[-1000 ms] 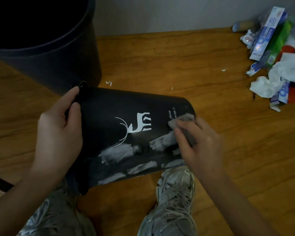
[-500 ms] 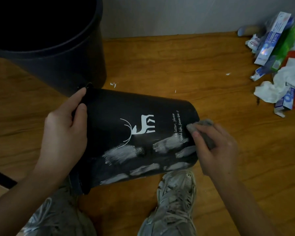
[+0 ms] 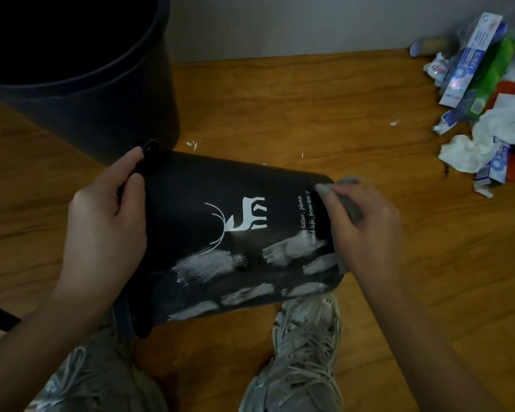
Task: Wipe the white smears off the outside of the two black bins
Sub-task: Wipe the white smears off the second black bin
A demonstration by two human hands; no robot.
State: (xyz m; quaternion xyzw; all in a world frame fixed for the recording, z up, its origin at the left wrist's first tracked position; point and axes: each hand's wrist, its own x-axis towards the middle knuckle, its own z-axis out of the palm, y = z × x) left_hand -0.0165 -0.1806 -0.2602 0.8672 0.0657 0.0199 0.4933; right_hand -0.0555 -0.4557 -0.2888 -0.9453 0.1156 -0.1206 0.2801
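Note:
A small black bin (image 3: 191,188) with a white deer print lies on its side above the wooden floor, its rim to the left. Several white smears (image 3: 211,264) streak its lower side. My left hand (image 3: 104,221) grips the rim. My right hand (image 3: 369,230) holds a grey cloth (image 3: 350,200) against the bin's bottom end at the right. A second, larger black bin (image 3: 107,108) stands upright at the back left, just behind the small one; no smears show on the side I see.
A heap of litter (image 3: 488,108) with toothpaste boxes, white tissues and green and red wrappers lies at the back right by the wall. Small white flecks (image 3: 192,143) dot the floor. My two shoes (image 3: 304,352) are below the bin.
My right hand with the cloth has slid from the bin's side near the lettering to its bottom end at the right. The left hand keeps its grip on the rim.

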